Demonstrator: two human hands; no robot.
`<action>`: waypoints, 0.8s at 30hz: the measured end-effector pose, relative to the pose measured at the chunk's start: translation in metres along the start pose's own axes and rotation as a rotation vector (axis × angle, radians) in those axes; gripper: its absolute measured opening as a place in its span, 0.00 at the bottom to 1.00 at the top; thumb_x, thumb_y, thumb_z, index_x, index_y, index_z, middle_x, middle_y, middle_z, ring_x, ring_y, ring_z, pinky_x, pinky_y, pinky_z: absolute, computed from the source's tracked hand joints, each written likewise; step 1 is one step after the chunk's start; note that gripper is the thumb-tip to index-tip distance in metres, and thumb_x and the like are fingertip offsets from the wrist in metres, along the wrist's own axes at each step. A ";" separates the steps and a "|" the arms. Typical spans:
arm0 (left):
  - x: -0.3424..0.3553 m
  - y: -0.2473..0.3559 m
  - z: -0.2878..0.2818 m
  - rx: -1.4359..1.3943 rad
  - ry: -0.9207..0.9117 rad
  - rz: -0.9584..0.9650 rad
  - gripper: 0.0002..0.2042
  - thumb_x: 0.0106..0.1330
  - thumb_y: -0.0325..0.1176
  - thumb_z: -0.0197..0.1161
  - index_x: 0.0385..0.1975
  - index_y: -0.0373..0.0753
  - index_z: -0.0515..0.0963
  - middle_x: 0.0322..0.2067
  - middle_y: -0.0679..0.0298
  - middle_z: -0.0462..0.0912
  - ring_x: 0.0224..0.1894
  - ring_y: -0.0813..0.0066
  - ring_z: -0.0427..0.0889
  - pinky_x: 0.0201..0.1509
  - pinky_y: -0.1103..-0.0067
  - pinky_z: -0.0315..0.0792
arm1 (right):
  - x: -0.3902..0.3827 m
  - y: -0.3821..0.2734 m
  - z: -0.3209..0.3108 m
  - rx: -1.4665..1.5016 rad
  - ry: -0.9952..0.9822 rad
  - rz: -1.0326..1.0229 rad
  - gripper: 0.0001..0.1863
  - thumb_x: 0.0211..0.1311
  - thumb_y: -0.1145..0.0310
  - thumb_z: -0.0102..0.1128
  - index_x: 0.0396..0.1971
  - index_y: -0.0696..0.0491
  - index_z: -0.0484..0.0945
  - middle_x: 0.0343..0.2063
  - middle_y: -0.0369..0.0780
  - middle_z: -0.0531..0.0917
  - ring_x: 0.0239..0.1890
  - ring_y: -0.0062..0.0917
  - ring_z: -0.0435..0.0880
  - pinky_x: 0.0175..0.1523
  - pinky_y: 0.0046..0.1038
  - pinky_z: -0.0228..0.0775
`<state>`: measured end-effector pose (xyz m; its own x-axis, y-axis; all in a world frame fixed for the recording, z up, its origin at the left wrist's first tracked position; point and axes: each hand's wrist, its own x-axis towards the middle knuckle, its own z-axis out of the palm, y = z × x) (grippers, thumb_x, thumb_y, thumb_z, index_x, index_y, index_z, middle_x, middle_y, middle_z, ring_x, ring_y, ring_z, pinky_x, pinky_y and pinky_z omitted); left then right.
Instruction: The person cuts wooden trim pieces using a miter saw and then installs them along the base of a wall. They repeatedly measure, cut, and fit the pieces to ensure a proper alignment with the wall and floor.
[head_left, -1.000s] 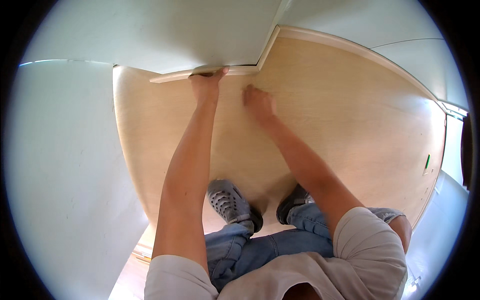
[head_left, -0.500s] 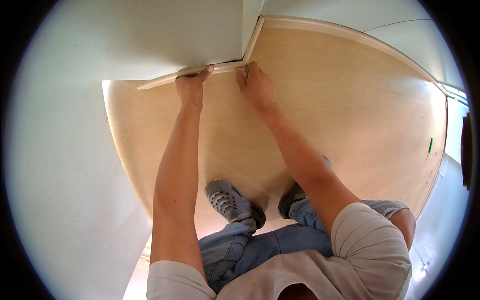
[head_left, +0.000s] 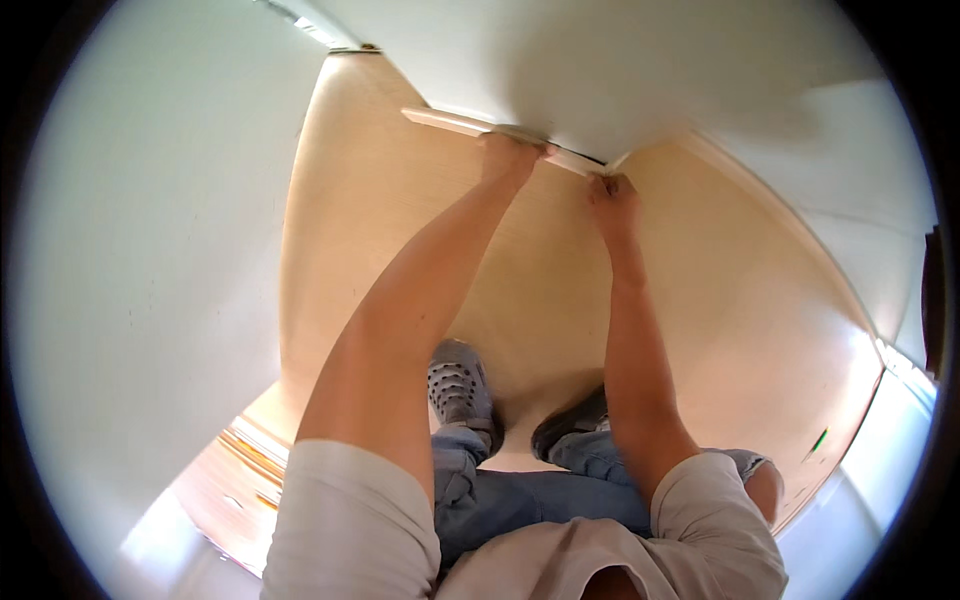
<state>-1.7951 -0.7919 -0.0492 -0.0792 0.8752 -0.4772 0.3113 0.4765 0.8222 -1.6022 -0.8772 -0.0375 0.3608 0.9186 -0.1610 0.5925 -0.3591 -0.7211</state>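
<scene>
A light wood-coloured baseboard strip (head_left: 440,119) lies along the foot of the pale wall, its left end sticking out past the wall's edge. My left hand (head_left: 510,158) is wrapped round the middle of this strip, thumb toward the right. At the strip's right end, by the wall corner, my right hand (head_left: 614,200) is closed with its fingers curled at the tip. What sits under those curled fingers is partly hidden. A narrow dark gap shows between strip and wall just left of the corner.
Wood-patterned flooring (head_left: 540,300) spreads beneath me, with my grey clogs (head_left: 458,385) on it. Another baseboard (head_left: 760,185) follows the right wall. A small green object (head_left: 820,440) lies at the far right. A pale panel (head_left: 180,250) stands close on the left.
My view has turned left, so the wall corner and strip appear farther right. Both hands stay at the strip; my right hand is now more tightly curled at its end.
</scene>
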 end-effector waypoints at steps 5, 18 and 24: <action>0.007 -0.017 0.003 -0.003 0.011 -0.006 0.57 0.43 0.41 0.86 0.59 0.12 0.50 0.52 0.38 0.77 0.59 0.50 0.77 0.63 0.68 0.71 | -0.039 -0.026 -0.021 0.204 -0.147 -0.027 0.09 0.69 0.67 0.59 0.37 0.57 0.83 0.28 0.33 0.83 0.29 0.21 0.79 0.35 0.26 0.71; -0.053 0.014 0.009 -0.270 0.312 0.044 0.46 0.54 0.39 0.79 0.64 0.29 0.53 0.58 0.47 0.71 0.63 0.49 0.71 0.63 0.62 0.71 | -0.046 -0.170 0.057 0.290 -0.350 -0.386 0.17 0.76 0.58 0.52 0.42 0.58 0.81 0.39 0.39 0.83 0.42 0.24 0.83 0.52 0.25 0.74; -0.054 0.009 0.005 -0.398 0.325 0.058 0.46 0.54 0.39 0.79 0.64 0.29 0.53 0.58 0.48 0.71 0.63 0.49 0.71 0.63 0.62 0.71 | -0.028 -0.204 0.098 0.157 -0.415 -0.601 0.09 0.70 0.66 0.60 0.42 0.56 0.79 0.39 0.42 0.84 0.42 0.30 0.84 0.49 0.30 0.75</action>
<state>-1.7837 -0.8357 -0.0178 -0.3824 0.8519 -0.3578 -0.0552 0.3655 0.9292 -1.8036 -0.8138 0.0482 -0.3126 0.9471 0.0725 0.4810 0.2237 -0.8477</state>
